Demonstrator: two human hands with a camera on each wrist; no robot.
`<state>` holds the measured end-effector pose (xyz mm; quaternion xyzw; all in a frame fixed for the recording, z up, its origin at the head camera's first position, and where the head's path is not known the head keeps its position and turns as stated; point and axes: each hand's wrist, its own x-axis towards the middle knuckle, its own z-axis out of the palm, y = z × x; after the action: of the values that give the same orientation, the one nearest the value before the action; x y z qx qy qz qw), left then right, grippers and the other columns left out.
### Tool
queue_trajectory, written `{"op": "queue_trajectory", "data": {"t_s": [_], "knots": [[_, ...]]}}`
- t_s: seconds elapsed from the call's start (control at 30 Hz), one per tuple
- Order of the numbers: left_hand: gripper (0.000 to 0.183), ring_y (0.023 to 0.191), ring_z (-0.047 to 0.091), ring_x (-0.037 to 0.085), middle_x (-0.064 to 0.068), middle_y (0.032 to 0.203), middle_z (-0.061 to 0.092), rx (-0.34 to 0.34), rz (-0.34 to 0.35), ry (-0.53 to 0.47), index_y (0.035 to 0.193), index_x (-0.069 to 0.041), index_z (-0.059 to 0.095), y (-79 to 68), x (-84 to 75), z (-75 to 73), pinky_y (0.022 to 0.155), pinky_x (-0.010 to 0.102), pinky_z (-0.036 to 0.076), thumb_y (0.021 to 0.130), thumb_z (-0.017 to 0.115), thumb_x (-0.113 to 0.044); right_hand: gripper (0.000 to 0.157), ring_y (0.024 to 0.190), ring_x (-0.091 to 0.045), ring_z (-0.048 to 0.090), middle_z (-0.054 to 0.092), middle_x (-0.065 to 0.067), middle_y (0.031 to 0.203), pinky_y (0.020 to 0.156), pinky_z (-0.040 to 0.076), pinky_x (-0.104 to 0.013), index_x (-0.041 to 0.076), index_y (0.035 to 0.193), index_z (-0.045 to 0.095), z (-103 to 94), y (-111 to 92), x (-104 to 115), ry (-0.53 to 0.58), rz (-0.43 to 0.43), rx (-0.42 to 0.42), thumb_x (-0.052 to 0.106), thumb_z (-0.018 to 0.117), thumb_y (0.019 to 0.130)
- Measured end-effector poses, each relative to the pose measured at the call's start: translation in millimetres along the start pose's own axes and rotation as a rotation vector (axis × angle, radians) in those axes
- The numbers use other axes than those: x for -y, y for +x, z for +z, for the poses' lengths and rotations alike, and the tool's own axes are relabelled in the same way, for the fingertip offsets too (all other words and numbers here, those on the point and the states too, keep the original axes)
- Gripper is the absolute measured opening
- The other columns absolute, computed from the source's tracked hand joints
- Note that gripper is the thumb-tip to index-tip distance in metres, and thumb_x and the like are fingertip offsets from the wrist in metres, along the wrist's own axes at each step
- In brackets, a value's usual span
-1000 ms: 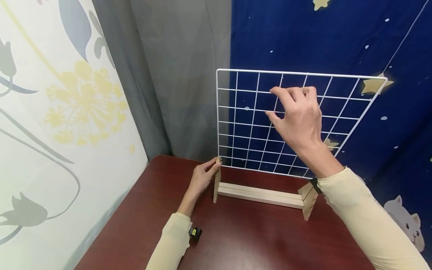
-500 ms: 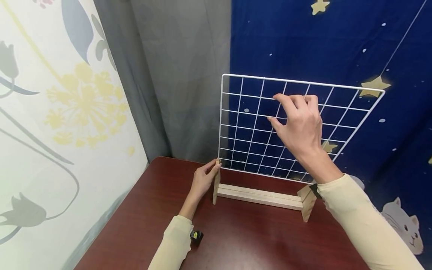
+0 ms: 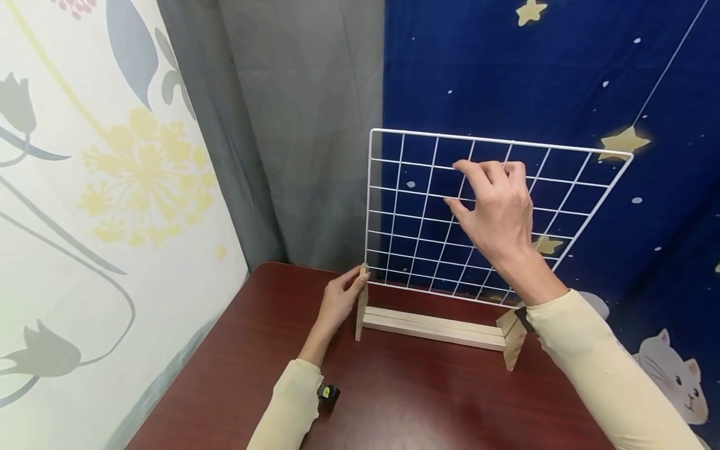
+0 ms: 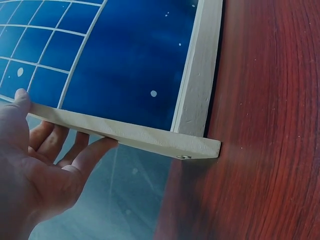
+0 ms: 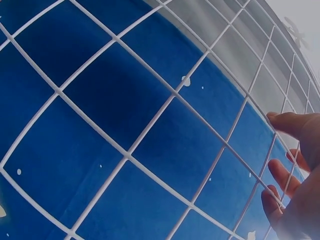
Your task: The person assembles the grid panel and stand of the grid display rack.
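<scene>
A white wire grid panel (image 3: pixel 413 215) stands up over a pale wooden stand (image 3: pixel 433 326), leaning away from me. My right hand (image 3: pixel 500 203) grips the panel near its middle, thumb and fingers around the wires; in the right wrist view several fingers (image 5: pixel 280 175) reach through the mesh. My left hand (image 3: pixel 337 297) pinches the top of the stand's left upright (image 4: pixel 125 131), thumb on one face and fingers on the other. The panel's lower left corner sits right at that upright's top. My right forearm partly hides the lower right corner, by the right upright (image 3: pixel 513 337).
The stand rests on a dark red table (image 3: pixel 427 400) with a rounded far left corner. Behind hang a grey curtain (image 3: pixel 309 125) and a blue star-patterned curtain (image 3: pixel 478 62). A white floral-patterned surface (image 3: pixel 112 300) borders the left side.
The panel's top edge has dropped slightly and its top right corner has shifted left, the right hand moving down with it. The left hand keeps its grip on the upright.
</scene>
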<state>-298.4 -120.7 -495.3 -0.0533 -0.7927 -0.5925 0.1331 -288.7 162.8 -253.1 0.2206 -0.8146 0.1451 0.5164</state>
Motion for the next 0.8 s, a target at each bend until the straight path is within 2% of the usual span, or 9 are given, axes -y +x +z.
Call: {"op": "queue_trajectory", "data": {"t_s": [0.23,0.8], "knots": [[0.048,0.135,0.065,0.025,0.006,0.144,0.069,0.023,-0.01,-0.024,0.142,-0.023,0.069,3.0,-1.9,2.2,0.113,0.049,0.053,0.1,0.072,-0.046,0.055,0.106,-0.044,0.056,0.073,-0.018,0.116,0.084,0.055,-0.057,0.014,0.128,0.071,5.4,-2.1,0.4,-0.007,-0.007,0.019,0.018,0.094,0.078],[0.048,0.136,0.064,0.025,0.005,0.145,0.069,0.027,0.007,0.034,0.143,-0.023,0.069,5.6,-1.3,6.1,0.115,0.049,0.051,0.101,0.071,-0.046,0.058,0.107,-0.046,0.057,0.073,-0.019,0.117,0.084,0.056,-0.058,0.015,0.129,0.07,15.7,-18.9,-4.2,-0.02,-0.009,0.049,0.018,0.096,0.076]]}}
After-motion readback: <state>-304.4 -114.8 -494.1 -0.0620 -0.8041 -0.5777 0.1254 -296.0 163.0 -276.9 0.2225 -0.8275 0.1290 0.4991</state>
